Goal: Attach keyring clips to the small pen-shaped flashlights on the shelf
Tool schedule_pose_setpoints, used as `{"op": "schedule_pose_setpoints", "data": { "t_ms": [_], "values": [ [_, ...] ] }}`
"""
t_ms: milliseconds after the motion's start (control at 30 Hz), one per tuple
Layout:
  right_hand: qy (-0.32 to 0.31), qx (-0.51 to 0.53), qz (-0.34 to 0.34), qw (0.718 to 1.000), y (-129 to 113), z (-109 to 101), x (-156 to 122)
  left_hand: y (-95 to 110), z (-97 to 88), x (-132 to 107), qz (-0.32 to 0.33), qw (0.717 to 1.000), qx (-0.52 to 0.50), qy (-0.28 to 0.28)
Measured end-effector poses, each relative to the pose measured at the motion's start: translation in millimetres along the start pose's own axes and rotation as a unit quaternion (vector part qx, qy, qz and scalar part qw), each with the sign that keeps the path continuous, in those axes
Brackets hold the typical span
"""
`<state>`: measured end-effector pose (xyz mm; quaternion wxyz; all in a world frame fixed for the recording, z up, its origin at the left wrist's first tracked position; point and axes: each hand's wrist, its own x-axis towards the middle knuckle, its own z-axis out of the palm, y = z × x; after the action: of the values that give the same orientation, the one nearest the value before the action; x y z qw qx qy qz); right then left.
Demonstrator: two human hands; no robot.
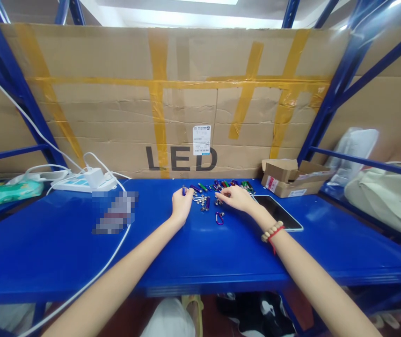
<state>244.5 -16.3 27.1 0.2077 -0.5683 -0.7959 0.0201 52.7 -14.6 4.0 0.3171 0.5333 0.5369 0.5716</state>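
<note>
My left hand (182, 205) is closed around a small blue-purple cylinder (184, 190), whose end sticks up above the fingers. Just right of it lie small silver parts (200, 199) and a purple cylinder (207, 202). My right hand (236, 197) is over the right side of this group, its thumb and fingertips brought together; whatever they pinch is too small to make out. A purple carabiner (219, 218) rests on the blue table below the fingertips. Behind the hands lies a pile of small coloured cylinders (225, 184) in green, red, blue and purple.
A tablet (279, 213) lies beneath and right of my right forearm. An open cardboard box (289, 178) stands at the back right. A power strip (84, 182) with white cables is at the back left, and a cable (116, 250) crosses the table's left side. Cardboard (116, 117) walls the back.
</note>
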Motion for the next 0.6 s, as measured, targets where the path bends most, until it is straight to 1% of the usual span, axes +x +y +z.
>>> {"op": "schedule_pose_setpoints", "data": {
  "t_ms": [100, 133, 233, 333, 467, 600],
  "values": [
    [0.044, -0.009, 0.0, 0.999, 0.5, -1.5, 0.0, -2.2, 4.3, -4.4, 0.002, 1.0, 0.006, -0.013],
    [0.048, -0.012, -0.001, 0.999, 1.4, -0.8, 0.4, -2.0, 4.6, -4.8, 0.006, 1.0, 0.011, -0.014],
    [0.026, -0.023, 0.005, 0.999, 5.2, 4.2, 2.0, -0.6, 1.5, -0.7, 0.037, 0.998, 0.045, -0.001],
    [0.012, -0.027, 0.014, 0.999, 8.8, 9.7, 3.2, -1.0, -5.3, 10.4, 0.089, 0.992, 0.084, 0.027],
    [0.015, -0.022, 0.014, 1.0, 10.9, 14.0, 3.7, -5.8, -14.7, 24.4, 0.073, 0.989, 0.105, 0.078],
    [0.022, -0.014, 0.011, 1.0, 10.4, 18.4, 3.9, -11.5, -21.8, 29.2, 0.052, 0.986, 0.136, 0.087]
  ]
}}
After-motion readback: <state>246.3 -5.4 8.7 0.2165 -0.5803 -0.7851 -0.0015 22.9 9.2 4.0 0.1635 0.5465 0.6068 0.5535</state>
